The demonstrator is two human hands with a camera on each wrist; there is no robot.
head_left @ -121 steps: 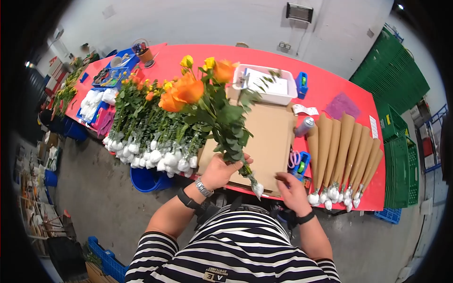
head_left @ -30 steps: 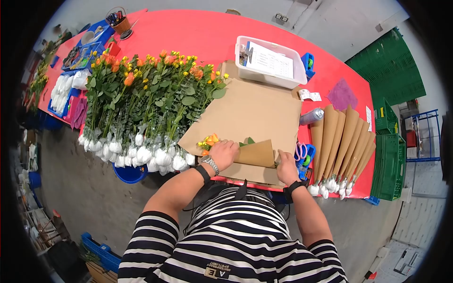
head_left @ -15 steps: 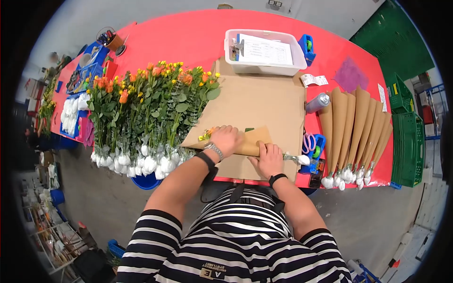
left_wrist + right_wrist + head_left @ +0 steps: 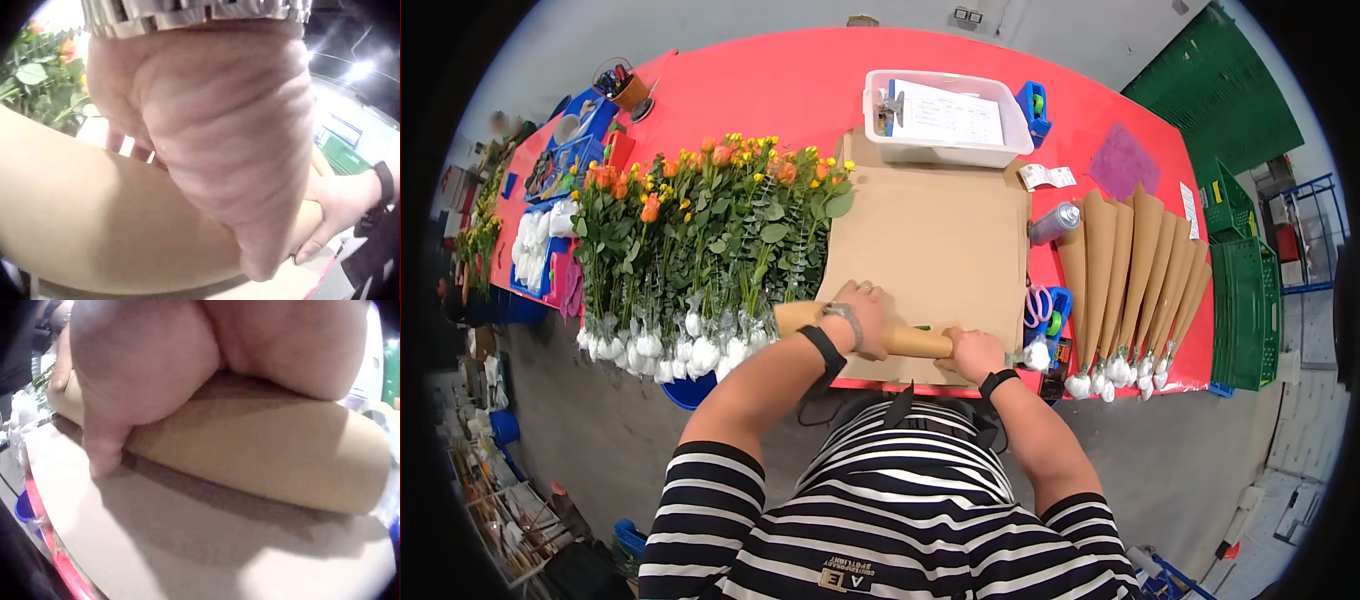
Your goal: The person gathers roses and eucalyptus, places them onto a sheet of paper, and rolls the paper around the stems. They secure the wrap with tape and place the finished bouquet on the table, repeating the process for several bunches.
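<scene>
A bouquet rolled in brown kraft paper [image 4: 918,342] lies crosswise on the flat paper sheets at the table's near edge. My left hand [image 4: 862,318] grips the wide part of the roll, thumb on the near side and fingers over the far side. Around its narrower end curls my right hand [image 4: 978,354], with the thumb low against the sheet in the right wrist view. The white-wrapped stem end [image 4: 1037,354] sticks out past the right hand. Inside the paper [image 4: 125,225], the flower heads are hidden.
Left of the sheets [image 4: 930,230] lies a row of orange and yellow bouquets [image 4: 730,230] with white-wrapped stem ends. Several finished paper cones [image 4: 1140,270] lie at the right, beside a spray can [image 4: 1055,222], scissors [image 4: 1038,305] and a tape dispenser [image 4: 1057,318]. Behind stands a white bin [image 4: 945,150].
Four seconds ago my left hand held the bouquet up in the air. Since then it was laid on the paper and rolled in; over the last half second the paper closed over the flower heads.
</scene>
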